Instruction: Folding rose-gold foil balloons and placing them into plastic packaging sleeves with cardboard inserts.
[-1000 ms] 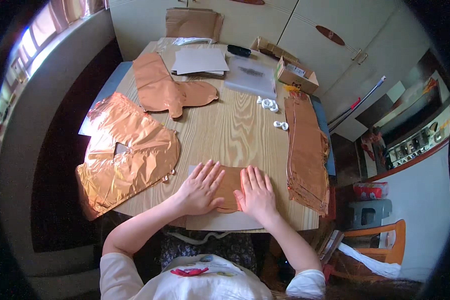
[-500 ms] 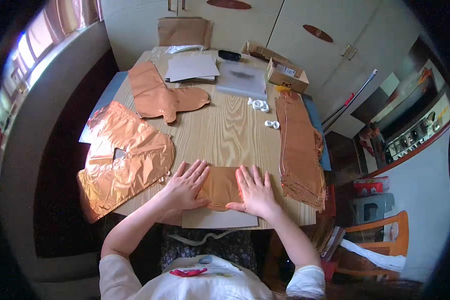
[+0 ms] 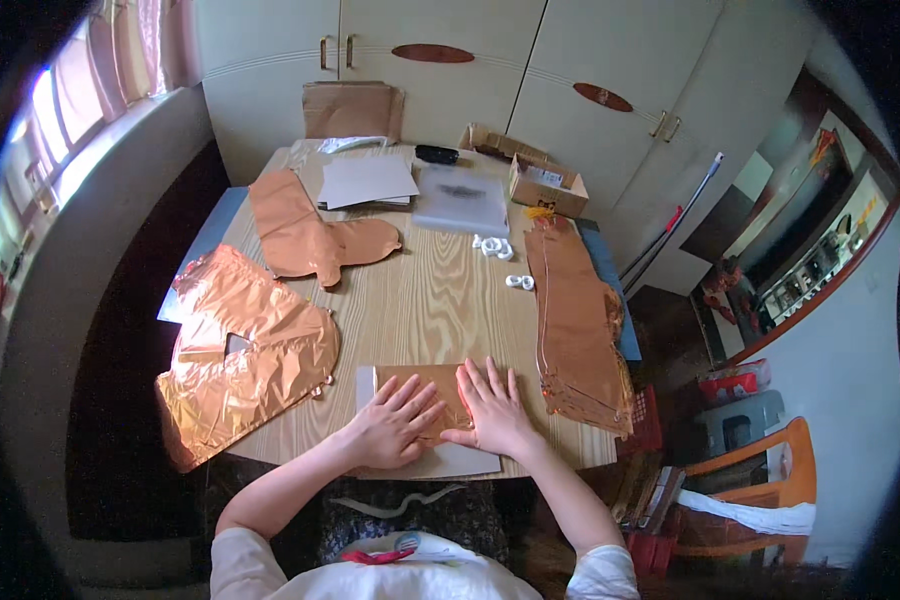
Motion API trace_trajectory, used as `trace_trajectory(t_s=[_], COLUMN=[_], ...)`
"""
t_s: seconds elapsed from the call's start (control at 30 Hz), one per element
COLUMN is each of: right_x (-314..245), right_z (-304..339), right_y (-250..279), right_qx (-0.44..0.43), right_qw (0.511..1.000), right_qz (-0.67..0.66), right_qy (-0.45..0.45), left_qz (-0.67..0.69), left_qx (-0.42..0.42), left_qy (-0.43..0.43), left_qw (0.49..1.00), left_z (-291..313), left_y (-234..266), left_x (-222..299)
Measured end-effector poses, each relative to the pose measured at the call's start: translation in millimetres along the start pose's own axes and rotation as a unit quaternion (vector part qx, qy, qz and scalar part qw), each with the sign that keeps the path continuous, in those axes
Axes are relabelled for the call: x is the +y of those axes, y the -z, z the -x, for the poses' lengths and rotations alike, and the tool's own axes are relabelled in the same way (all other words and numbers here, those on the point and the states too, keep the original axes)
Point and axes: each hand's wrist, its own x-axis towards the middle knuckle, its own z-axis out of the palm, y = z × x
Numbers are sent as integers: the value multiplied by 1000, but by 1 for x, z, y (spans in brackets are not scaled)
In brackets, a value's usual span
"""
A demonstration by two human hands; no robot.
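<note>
Both hands, the left hand point(image 3: 395, 425) and right hand point(image 3: 490, 410), lie flat with fingers spread, pressing a folded copper foil piece point(image 3: 420, 385) onto a white card point(image 3: 460, 462) at the desk point(image 3: 440, 300) near edge. They have slid slightly lower since a second ago, smoothing it flatter.

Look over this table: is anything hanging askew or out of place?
Yes. The crumpled copper foil sheet droops over the table's left edge, and the foil stack overhangs the right. Both hands lie flat on a folded piece.

Folded foil point(image 3: 425, 385) partly hidden under hands point(image 3: 445, 420).
</note>
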Motion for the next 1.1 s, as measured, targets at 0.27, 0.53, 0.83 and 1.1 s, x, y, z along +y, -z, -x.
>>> trace_trajectory(t_s=[0.27,0.53,0.83,1.1], right_x=[-52,-72,-53,21], right_z=[65,80,166,178], right_y=[-1,-20,46,72], right_qx=[195,277,305,492], right_qw=[953,933,917,844], right_qz=[8,16,34,-154], right_qy=[233,231,255,-148], left_qz=[19,74,62,24], left_qx=[-25,-47,-53,-50], left_qy=[-17,-15,-19,-40], left_qw=[999,996,996,998], left_z=[2,-4,-4,10], left_y=[-7,11,9,15], left_x=[-9,-4,-2,2])
